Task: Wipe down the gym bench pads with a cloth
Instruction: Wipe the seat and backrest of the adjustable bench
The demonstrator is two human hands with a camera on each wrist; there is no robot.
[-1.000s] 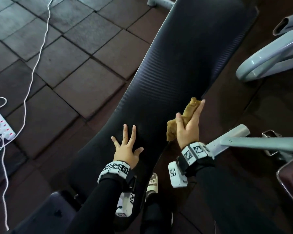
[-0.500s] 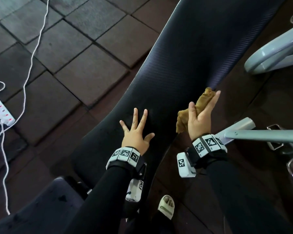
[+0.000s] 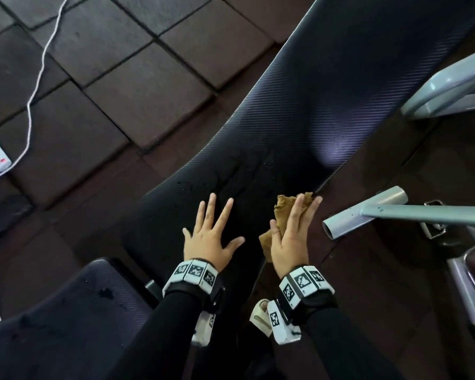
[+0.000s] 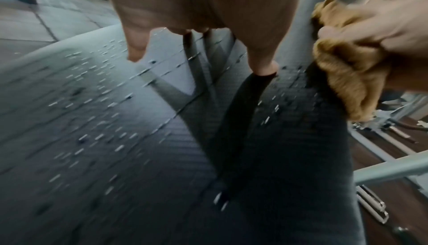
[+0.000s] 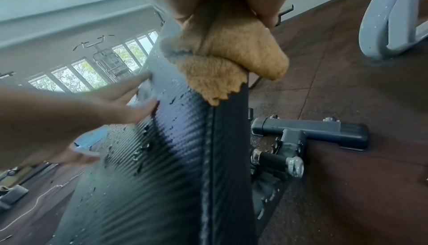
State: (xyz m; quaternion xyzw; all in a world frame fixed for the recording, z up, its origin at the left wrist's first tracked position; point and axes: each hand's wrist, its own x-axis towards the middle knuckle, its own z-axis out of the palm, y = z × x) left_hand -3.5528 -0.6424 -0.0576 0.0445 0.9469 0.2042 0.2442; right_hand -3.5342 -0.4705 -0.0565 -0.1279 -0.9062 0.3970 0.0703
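Partway: right grip [image 3: 291, 237] pinches cloth [image 3: 284, 205] against right edge of back pad [image 3: 327, 105]; left grip [image 3: 210, 239] spread flat on it; droplets [image 3: 192, 186] sit there, seat pad [image 3: 66, 311] likely unwiped.

Black ribbed bench pad [image 3: 307, 111], tan cloth [image 3: 283, 208], grey frame tube [image 3: 365, 215], brown floor tiles [image 3: 146, 94].

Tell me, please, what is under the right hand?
A tan cloth, which the right hand pinches over the side edge of the bench pad. The pad beneath the cloth is covered and cannot be seen.
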